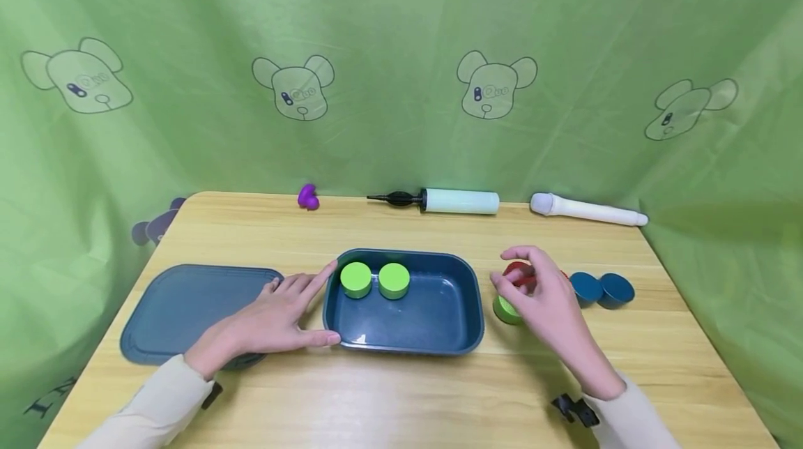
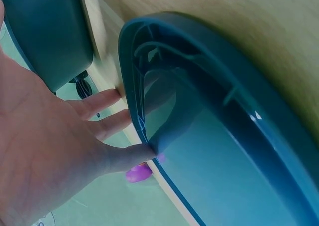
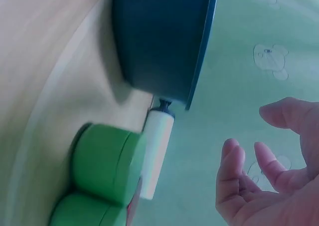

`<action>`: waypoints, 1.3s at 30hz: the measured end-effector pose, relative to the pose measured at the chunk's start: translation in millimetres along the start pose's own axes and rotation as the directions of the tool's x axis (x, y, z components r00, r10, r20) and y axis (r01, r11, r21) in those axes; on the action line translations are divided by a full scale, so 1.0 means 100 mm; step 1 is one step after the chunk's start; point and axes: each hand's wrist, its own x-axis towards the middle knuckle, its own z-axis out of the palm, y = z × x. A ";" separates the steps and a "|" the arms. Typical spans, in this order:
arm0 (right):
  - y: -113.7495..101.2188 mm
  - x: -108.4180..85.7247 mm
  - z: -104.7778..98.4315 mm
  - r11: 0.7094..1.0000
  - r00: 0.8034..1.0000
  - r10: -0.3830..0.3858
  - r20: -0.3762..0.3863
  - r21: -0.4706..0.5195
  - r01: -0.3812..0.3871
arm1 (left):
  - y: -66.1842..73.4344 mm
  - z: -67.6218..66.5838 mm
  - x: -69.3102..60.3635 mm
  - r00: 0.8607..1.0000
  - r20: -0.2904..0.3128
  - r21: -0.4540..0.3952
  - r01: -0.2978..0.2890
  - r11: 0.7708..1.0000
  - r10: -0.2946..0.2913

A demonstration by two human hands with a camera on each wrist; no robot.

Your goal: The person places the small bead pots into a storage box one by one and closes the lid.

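A dark blue box (image 1: 433, 334) stands on the table with two green round pieces (image 1: 355, 280) in its left end. My left hand (image 1: 270, 320) touches the box's left rim with thumb and forefinger; its other fingers lie at the edge of a blue lid (image 1: 182, 309), also close by in the left wrist view (image 2: 229, 171). Right of the box, my right hand (image 1: 548, 302) hovers with bent, parted fingers and holds nothing. Partly hidden below it are a green piece (image 1: 507, 311) and red ones (image 1: 518, 268). Two green pieces (image 3: 102, 161) stand side by side in the right wrist view.
Two blue round pieces (image 1: 616, 291) stand right of the red ones. Along the table's back edge lie a purple object (image 1: 308, 197), a pump with a pale barrel (image 1: 461, 201) and a white microphone-shaped object (image 1: 590, 210). Behind hangs a green curtain (image 1: 395, 142).
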 end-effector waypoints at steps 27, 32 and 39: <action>0.72 -0.43 -0.29 0.980 0.994 0.107 0.015 -0.168 -0.103 | 0.02 -0.01 -0.02 1.000 -0.006 -0.007 0.002 1.000 -0.002; 0.81 -0.44 -0.27 0.978 0.991 0.120 0.057 -0.181 -0.108 | 0.02 0.00 -0.02 1.000 -0.012 -0.005 -0.002 1.000 0.002; 0.89 -0.40 -0.26 0.977 0.985 0.128 0.112 -0.183 -0.106 | 0.01 0.00 -0.01 1.000 -0.012 0.006 -0.003 1.000 0.003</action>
